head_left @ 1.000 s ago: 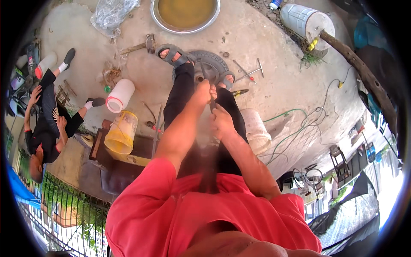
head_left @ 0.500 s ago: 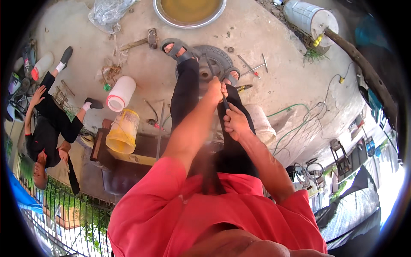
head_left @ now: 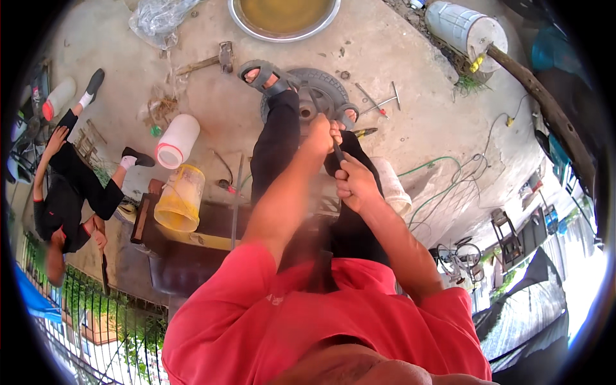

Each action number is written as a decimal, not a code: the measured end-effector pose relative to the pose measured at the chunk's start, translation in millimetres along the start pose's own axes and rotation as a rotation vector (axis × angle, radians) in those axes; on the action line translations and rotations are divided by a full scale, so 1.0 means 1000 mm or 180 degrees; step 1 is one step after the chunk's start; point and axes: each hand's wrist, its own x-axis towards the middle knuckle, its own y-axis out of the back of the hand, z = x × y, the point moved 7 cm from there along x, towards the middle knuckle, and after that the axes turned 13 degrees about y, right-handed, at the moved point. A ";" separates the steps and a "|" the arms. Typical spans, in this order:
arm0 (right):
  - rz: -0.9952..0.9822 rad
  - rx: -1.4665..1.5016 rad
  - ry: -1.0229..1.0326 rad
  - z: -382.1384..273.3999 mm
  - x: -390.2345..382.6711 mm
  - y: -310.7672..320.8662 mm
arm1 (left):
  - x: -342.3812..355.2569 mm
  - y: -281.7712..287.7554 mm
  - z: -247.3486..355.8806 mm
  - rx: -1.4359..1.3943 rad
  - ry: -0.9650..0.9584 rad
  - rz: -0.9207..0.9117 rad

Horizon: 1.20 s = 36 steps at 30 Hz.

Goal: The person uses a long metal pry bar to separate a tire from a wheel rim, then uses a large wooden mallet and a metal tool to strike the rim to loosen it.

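Note:
A wheel with a black tyre [head_left: 328,81] lies flat on the concrete, and my sandalled feet rest on it. A dark metal pry bar [head_left: 338,152] slants from the wheel's rim back toward my body. My left hand [head_left: 323,133] is wrapped round the bar just above the near side of the wheel. Lower down, closer to my body, my right hand [head_left: 357,182] grips the same bar. Where the bar's far tip meets the tyre is too small to make out.
A hammer [head_left: 224,58] lies left of the wheel, a T-handled wrench [head_left: 388,101] right of it. Beyond stands a metal basin [head_left: 236,22] of brownish water. Buckets, including a yellow one [head_left: 181,199], flank my legs. Another person [head_left: 64,205] sits at left.
Both hands keep their grip on the pry bar, almost in the same place. The view has shifted slightly. At left, the other person's head and the dark thing they hold have moved a little.

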 end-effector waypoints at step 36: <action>-0.0211 0.0088 0.0163 -0.014 0.004 0.067 | 0.041 -0.026 -0.034 0.0350 -0.0266 0.0163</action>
